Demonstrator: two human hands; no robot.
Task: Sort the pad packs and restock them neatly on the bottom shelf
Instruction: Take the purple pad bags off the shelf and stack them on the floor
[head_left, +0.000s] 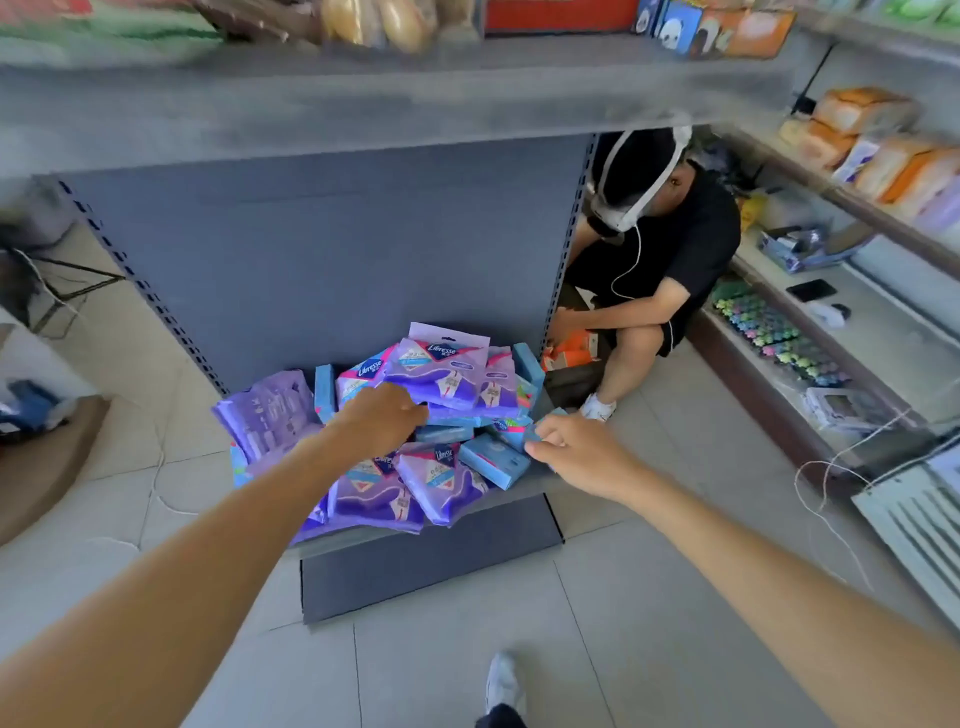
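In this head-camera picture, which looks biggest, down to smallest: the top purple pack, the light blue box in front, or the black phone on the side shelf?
1. top purple pack
2. light blue box
3. black phone, though it lies farther from the camera, so its true size is unsure.

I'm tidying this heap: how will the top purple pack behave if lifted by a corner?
The top purple pack looks like soft film, creased and bulging, so it will probably sag rather than stay stiff. Its glossy wrap may slide on the packs beneath. Propped at a lean, it might tip if nudged.
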